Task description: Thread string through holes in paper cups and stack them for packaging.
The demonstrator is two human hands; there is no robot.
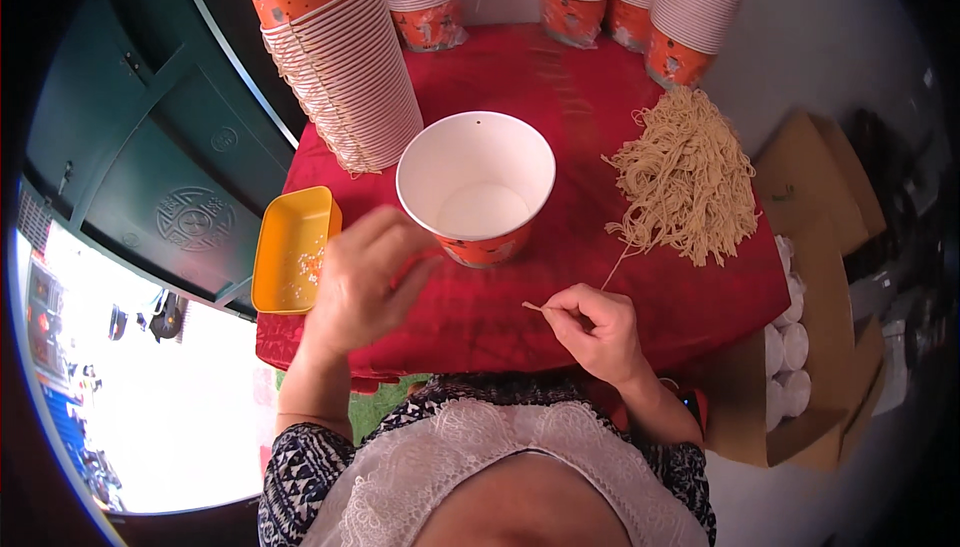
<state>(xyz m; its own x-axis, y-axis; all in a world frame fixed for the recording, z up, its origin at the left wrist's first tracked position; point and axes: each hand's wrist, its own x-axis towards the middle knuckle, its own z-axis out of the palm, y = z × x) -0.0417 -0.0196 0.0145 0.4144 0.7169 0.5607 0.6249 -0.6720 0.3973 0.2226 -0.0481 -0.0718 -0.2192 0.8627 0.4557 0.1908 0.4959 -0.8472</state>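
A white bucket (475,159) with an orange outside stands upright in the middle of the frame, mouth up, a small hole (479,122) showing near its far rim; set there between both hands, it seems easy to reach from either side. At lower right of centre, the right hand (600,332) has thumb and forefinger closed on a tan cord (615,266), a short end poking out leftward, which I take to leave the tip free. The cord trails back to a loose pile (690,182) at the right, handy for that hand. The left hand (365,272), blurred, hangs left of centre with fingers half curled; I can't tell whether it grips anything. Just beside it sits a yellow tray (293,215) with white and orange bits (310,267), likely kept there for short reaches. A tall bucket stack (350,77), cord loops down its side, fills the upper left, probably there to leave working room on the red tablecloth (480,332).
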